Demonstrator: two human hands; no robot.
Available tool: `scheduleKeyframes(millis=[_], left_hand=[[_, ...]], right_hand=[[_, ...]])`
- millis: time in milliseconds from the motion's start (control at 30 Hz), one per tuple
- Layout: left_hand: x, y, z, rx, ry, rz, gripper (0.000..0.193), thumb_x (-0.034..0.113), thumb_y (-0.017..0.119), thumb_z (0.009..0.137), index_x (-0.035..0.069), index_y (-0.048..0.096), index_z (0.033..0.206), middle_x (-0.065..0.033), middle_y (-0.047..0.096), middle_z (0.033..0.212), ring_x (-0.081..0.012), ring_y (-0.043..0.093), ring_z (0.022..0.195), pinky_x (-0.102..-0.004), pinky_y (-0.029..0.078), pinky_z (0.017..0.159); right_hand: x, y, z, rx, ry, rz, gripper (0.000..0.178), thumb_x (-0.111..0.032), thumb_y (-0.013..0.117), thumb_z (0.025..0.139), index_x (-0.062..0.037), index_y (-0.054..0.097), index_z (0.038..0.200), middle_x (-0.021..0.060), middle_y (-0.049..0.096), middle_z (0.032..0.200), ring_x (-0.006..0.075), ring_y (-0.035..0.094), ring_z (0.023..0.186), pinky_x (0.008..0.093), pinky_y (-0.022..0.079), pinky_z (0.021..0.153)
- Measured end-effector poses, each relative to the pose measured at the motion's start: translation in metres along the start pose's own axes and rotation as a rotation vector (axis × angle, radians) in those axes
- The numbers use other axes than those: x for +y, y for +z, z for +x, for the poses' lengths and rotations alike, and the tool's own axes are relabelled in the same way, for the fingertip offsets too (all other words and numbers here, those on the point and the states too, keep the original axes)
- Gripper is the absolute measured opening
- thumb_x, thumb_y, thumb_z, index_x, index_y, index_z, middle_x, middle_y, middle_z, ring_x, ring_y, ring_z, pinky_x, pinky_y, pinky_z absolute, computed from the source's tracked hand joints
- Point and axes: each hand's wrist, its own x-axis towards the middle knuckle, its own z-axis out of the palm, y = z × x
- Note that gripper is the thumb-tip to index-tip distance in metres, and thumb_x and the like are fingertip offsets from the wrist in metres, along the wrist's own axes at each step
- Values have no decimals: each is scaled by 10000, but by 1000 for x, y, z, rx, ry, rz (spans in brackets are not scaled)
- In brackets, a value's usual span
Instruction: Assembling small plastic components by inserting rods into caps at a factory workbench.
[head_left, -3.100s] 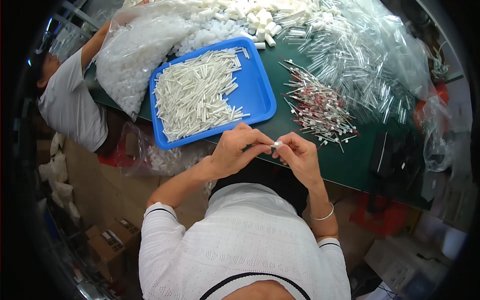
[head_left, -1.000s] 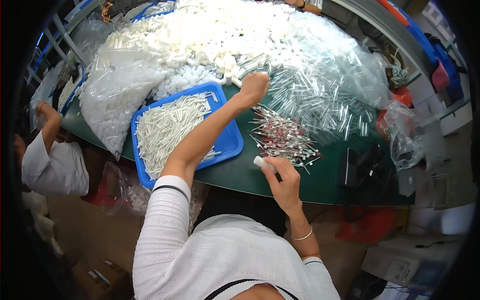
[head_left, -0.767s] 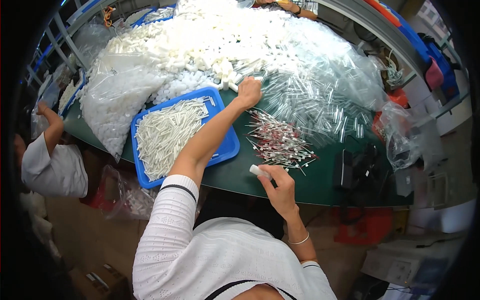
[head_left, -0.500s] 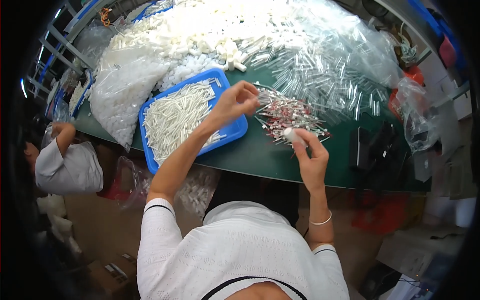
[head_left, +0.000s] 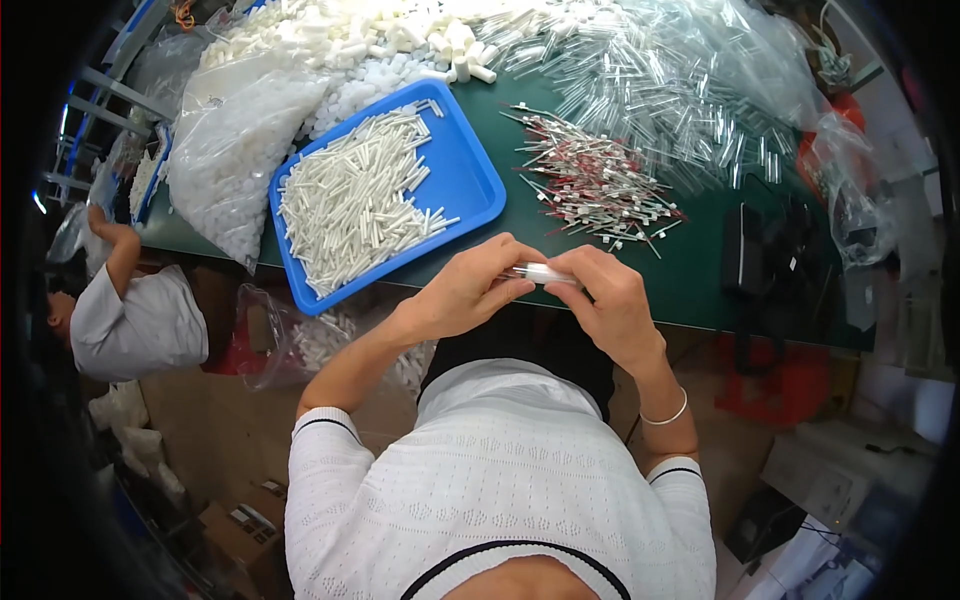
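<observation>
Blue tray (head_left: 470,175) beside hands (head_left: 545,290)

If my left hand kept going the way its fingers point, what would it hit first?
Probably the right hand: the left hand points rightward along the small white tube that both hands pinch, though depth is unclear.

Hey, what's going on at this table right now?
A person in a white knit top holds a small white tube between the left hand and right hand, above the near edge of the green table. A blue tray of white tubes lies to the left, a pile of red-and-white wired parts just beyond.
</observation>
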Motion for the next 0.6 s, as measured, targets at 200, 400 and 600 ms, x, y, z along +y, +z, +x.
scheduleKeyframes(millis=[200, 400, 600], left_hand=[[-6, -8, -10, -114, -183, -223, 203, 135, 555, 942, 13, 592, 1099, -72, 569, 801, -124, 495, 688, -265, 417, 648], [-15, 10, -15, -77, -190, -318, 245, 208, 447, 1005, 1, 577, 1024, -76, 511, 721, -168, 479, 655, -302, 395, 611], [-13, 24, -20, 133, -1, 157, 207, 174, 465, 978, 9, 548, 887, -164, 565, 786, -376, 531, 671, -411, 426, 590]], right_hand=[[4, -12, -6, -99, 373, 445, 256, 25, 682, 795, 6, 597, 1035, 70, 643, 848, 115, 622, 719, 252, 526, 656], [2, 11, -5, -137, 498, 785, 180, 9, 614, 884, 32, 605, 1062, 61, 653, 875, 97, 633, 741, 214, 538, 671], [4, 20, -3, -159, 560, 868, 162, -21, 619, 889, 44, 636, 1037, 50, 657, 839, 89, 622, 742, 222, 521, 684]])
